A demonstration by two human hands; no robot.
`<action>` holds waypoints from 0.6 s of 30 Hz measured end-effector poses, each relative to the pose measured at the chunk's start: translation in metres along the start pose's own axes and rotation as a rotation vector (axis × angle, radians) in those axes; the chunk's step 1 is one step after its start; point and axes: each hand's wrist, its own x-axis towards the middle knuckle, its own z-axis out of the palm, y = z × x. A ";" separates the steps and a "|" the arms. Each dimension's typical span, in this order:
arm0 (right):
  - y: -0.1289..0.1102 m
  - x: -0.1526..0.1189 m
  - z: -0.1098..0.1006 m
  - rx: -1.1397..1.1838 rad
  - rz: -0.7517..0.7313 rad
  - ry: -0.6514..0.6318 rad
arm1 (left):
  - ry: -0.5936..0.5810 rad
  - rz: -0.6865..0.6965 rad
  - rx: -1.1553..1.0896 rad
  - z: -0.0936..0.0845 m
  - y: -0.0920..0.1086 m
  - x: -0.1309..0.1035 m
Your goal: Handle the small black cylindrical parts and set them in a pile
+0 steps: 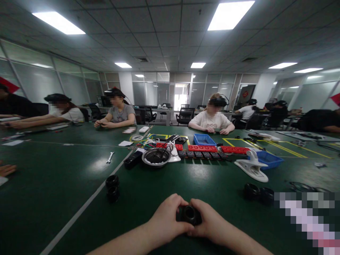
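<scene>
A small black round part with a hole facing me is held between both hands, low over the green table. My left hand curls round its left side, thumb below and fingers above. On the right side my right hand is closed round the same part, and the fingertips of the two hands nearly meet. Two black round parts stand close together on the table to the left. Another pair of black round parts lies to the right. How the held part is built inside is too dark to tell.
Across the green table lie a metal bowl, a black handheld device, red strips, a black socket row, a blue tray, a white clamp and a wrench. Several people sit beyond.
</scene>
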 end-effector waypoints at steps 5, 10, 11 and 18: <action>-0.007 -0.003 0.015 -0.217 0.028 0.188 | 0.072 -0.034 0.023 0.002 0.004 -0.002; -0.005 -0.007 0.003 0.001 -0.106 0.035 | 0.020 0.023 -0.047 -0.002 -0.003 0.001; -0.004 -0.008 -0.002 0.057 -0.135 -0.011 | 0.007 0.035 -0.057 -0.003 -0.004 0.002; 0.002 -0.003 -0.021 0.143 -0.103 -0.193 | -0.019 0.070 -0.063 -0.007 -0.002 0.000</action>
